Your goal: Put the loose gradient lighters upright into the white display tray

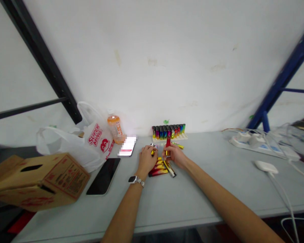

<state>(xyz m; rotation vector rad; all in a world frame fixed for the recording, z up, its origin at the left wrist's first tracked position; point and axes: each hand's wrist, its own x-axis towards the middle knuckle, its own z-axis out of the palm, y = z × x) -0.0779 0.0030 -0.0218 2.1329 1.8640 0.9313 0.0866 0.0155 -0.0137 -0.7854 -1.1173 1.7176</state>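
Note:
Shiny coloured lighters (168, 132) with dark tops stand in rows in a white perforated rack (183, 136) against the wall. My right hand (176, 154) is closed around a red lighter (168, 145), held upright just in front of the rack. To its left, my left hand (147, 157), with a watch (133, 179) on the wrist, has its fingers curled on a yellow lighter (152, 153). Between and below both hands, several red-and-yellow lighters (159, 169) lie on the table, and a loose one (170, 169) rests at an angle beside them. Another yellow lighter (178, 145) lies behind my right hand.
At left are a cardboard box (66, 177), a white plastic bag (76, 145), an orange drink bottle (116, 128), a black tablet-like device (103, 177) and a lit phone (128, 145). To the right lie a power strip (266, 146), a white adapter (266, 166) and cables.

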